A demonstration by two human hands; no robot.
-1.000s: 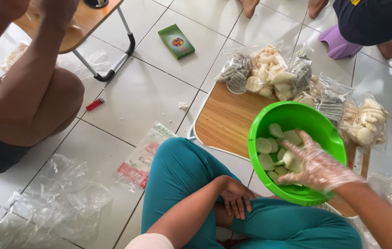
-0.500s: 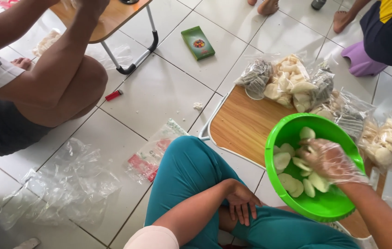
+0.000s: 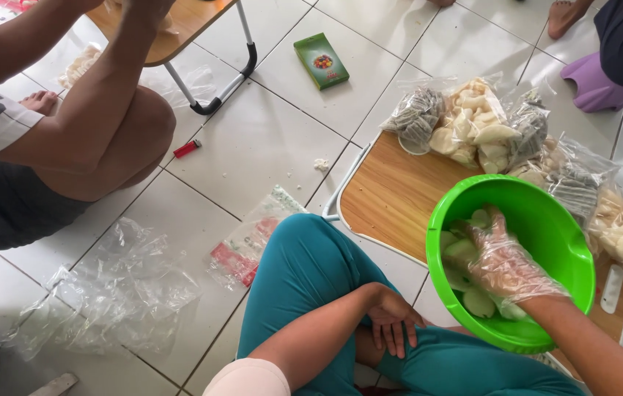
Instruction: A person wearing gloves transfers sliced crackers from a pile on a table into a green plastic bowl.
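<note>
My right hand [image 3: 503, 262], in a thin clear plastic glove, reaches down into a bright green bowl [image 3: 553, 220] and lies on pale round slices [image 3: 465, 253] inside it. Whether the fingers close on a slice is hidden by the glove. The bowl rests on a low wooden table [image 3: 392, 194]. My left hand [image 3: 392, 321] is bare and holds nothing; it rests loosely on my crossed legs in teal trousers [image 3: 304, 271].
Clear bags of pale crackers [image 3: 473, 128] lie at the table's far edge and right side. On the tiled floor lie empty plastic bags [image 3: 113, 290], a red lighter [image 3: 187, 149] and a green box [image 3: 321, 61]. Another person [image 3: 69, 139] sits at left by a second low table.
My gloved right hand has gone deeper into the green bowl among the slices. The view has shifted, so the bowl sits lower and further right. My left hand stays on my legs.
</note>
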